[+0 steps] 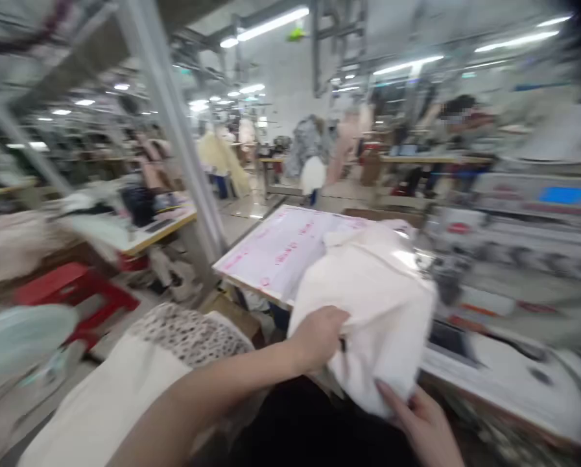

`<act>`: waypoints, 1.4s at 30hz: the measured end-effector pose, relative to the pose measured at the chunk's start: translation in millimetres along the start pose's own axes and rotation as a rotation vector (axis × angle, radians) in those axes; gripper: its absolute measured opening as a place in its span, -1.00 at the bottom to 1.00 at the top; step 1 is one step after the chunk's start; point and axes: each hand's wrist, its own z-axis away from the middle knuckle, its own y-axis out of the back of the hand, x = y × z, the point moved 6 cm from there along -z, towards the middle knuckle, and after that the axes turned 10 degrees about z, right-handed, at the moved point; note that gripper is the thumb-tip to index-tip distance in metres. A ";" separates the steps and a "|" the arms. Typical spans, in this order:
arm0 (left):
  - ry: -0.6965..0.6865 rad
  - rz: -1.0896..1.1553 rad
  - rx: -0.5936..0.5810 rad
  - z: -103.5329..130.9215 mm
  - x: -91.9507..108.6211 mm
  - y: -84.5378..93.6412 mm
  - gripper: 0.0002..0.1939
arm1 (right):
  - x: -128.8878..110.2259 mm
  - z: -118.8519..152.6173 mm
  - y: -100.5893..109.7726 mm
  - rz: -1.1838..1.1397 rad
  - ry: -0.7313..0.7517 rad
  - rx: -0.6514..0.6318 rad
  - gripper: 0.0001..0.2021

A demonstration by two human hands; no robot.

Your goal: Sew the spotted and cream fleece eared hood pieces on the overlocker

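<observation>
A bundle of white cloth (368,292) hangs in front of me, its far part reaching over the side table and toward the sewing machine. My left hand (322,334) is closed on the cloth's near left edge, the fingers curled into the fabric. Lower right, my right hand (412,408) grips the bottom edge of the same cloth, the thumb showing on the outside and the other fingers partly hidden. The picture is blurred by motion.
The side table (271,250) has a white cover with pink print. A sewing machine (524,253) stands at right. White and leopard-print fabric (193,334) lies at lower left, near a red stool (71,285). A metal post (174,123) rises left of the table.
</observation>
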 end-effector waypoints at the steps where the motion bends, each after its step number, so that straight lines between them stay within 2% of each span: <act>1: -0.031 0.039 -0.019 0.5 8.7 2.0 -0.66 | -3.0 1.2 -4.2 -0.025 0.015 -0.026 -0.66; 4: -0.149 0.036 -0.146 2.0 26.3 -5.7 -0.70 | -17.0 4.1 -10.2 -0.146 0.075 -0.057 -0.63; 6: -0.222 -0.065 -0.209 2.6 30.5 -17.4 -0.71 | -24.5 6.0 -8.9 -0.252 0.101 -0.041 -0.64; 9: -0.271 -0.201 -0.239 1.7 30.6 -31.6 -0.72 | -28.4 8.5 -0.8 -0.403 0.145 0.019 -0.66; 12: -0.268 -0.217 -0.239 1.5 33.1 -35.6 -0.74 | -24.3 9.4 3.1 -0.466 0.148 0.004 -0.71; 16: -0.282 -0.139 -0.194 6.8 45.1 -33.6 -0.74 | -16.7 13.2 0.4 -0.405 0.121 -0.028 -0.72; 21: -0.120 -0.023 -0.208 20.1 38.3 -42.3 -0.72 | -14.1 22.1 -7.3 -0.410 0.132 -0.049 -0.78; 24: -0.075 0.043 -0.201 27.3 33.1 -45.5 -0.72 | -11.2 23.9 -11.9 -0.446 0.133 -0.055 -0.78; 29: -0.131 0.146 -0.212 26.9 47.4 -31.8 -0.72 | -5.8 22.3 -19.0 -0.434 0.151 -0.084 -0.77; 31: -0.161 0.171 -0.223 23.7 58.3 -20.2 -0.74 | -5.5 18.4 -11.9 -0.384 0.190 -0.004 -0.69; 33: -0.198 0.173 -0.221 20.2 69.1 -8.8 -0.75 | -8.5 11.1 5.8 -0.301 0.252 0.160 -0.58; 36: -0.295 0.150 -0.222 16.7 84.4 -2.8 -0.72 | -19.6 -8.2 40.8 -0.155 0.327 0.398 -0.65; 39: -0.337 0.074 -0.378 15.5 92.6 -22.9 -0.65 | -34.4 -37.3 65.8 -0.107 0.369 0.447 -0.77; 42: -0.249 0.015 -0.627 6.7 89.8 -49.9 -0.68 | -44.1 -62.9 68.9 -0.138 0.374 0.343 -0.77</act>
